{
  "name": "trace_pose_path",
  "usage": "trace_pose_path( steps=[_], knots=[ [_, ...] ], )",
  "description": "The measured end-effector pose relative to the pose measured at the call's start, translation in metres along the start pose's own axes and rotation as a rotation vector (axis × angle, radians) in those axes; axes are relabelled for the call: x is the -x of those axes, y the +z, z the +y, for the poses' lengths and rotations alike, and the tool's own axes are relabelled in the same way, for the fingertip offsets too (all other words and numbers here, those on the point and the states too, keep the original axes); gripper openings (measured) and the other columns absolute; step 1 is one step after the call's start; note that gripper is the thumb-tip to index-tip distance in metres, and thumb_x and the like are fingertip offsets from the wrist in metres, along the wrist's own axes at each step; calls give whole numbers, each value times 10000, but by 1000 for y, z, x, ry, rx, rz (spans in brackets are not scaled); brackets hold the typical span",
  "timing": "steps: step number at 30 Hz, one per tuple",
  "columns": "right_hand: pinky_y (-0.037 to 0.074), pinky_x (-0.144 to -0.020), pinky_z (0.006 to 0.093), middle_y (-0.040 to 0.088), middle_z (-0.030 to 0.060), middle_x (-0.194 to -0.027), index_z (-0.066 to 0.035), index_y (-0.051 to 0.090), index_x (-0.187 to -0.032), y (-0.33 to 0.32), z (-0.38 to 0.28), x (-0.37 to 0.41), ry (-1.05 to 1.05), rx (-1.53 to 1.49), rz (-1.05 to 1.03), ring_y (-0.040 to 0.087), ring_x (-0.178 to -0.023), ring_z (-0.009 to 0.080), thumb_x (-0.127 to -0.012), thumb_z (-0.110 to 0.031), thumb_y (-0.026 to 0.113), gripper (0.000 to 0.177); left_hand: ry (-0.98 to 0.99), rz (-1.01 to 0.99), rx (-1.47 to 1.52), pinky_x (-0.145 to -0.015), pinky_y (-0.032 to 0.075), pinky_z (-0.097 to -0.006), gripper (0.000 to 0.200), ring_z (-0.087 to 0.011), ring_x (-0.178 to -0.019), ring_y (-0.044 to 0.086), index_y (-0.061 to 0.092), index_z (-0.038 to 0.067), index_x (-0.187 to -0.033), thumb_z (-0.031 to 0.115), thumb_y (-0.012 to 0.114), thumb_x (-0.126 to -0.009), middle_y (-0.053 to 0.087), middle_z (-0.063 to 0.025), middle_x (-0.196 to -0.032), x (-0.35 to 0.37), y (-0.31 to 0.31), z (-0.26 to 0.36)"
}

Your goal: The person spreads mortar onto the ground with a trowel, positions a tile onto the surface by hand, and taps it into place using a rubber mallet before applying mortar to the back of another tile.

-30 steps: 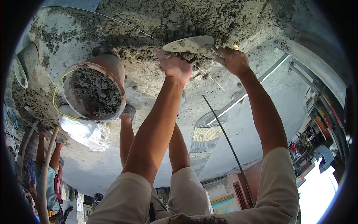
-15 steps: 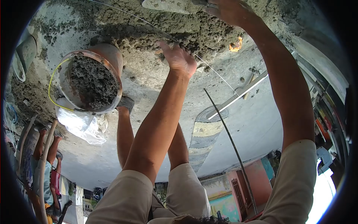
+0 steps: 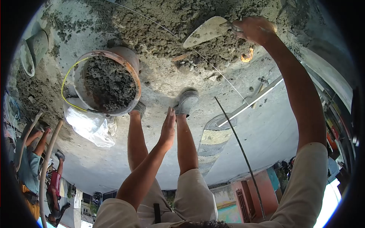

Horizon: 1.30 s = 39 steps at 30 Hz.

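The right hand (image 3: 256, 28) is clenched round the handle of a trowel (image 3: 207, 31). The handle is buried in the fist, with only a short end showing past the knuckles on the far side. The pale blade juts out from the fingers toward the person's left, tilted, its tip low over a rough bed of wet grey mortar (image 3: 159, 22) spread on the concrete floor; whether the blade touches the mortar cannot be told. A thin taut string (image 3: 213, 66) runs slantwise across the mortar just under the blade.

The left hand (image 3: 168, 127) hangs in the air beside the person's bare shins, fingers straight and pressed together, grasping nothing. It is well apart from the trowel and near the grey shoe (image 3: 186, 100).

To the left stands a brown bucket (image 3: 127, 55) filled with mortar, a yellow wire looped at its rim, and a crumpled white plastic bag (image 3: 89, 127) lies against it. A thin dark rod (image 3: 239, 148) slants across the floor on the right. At the far left edge another person (image 3: 28, 167) is partly in view
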State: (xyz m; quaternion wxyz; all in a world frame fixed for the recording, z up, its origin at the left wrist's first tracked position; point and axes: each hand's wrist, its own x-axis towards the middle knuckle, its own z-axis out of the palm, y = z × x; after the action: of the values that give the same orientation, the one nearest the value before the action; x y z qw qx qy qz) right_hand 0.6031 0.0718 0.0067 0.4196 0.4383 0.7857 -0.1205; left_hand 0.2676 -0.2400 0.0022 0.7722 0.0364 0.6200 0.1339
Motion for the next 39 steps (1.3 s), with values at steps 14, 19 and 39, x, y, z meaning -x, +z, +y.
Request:
trace_pose_path(
  steps=[14,19,39],
  knots=[
    [588,-727,456,682,187,-840,-89,534,-1171,18,-105,38,300,-572,93,710,-796,310,-981,-503,426,468,-129,322,-1331,-1128,189,-584,901,-412,-1434,160,234,80,-1492,387,701,-785,165,-243,-1541,225,-137,-37],
    [569,-686,473,683,211,-856,-102,533,-1166,49,-97,20,413,-588,220,707,-800,339,-976,-507,428,459,-182,282,-1478,-1130,197,-572,895,-407,-1429,182,255,89,-1485,371,708,-767,179,-262,-1531,216,-139,-28],
    [442,-464,343,471,14,-652,-123,474,-879,9,-171,22,891,-2615,128,477,-506,150,-955,-545,472,429,-210,271,-1395,-1135,204,-558,899,-374,-1447,158,270,105,-1485,362,730,-757,150,-241,-1548,214,-152,-17]
  ],
)
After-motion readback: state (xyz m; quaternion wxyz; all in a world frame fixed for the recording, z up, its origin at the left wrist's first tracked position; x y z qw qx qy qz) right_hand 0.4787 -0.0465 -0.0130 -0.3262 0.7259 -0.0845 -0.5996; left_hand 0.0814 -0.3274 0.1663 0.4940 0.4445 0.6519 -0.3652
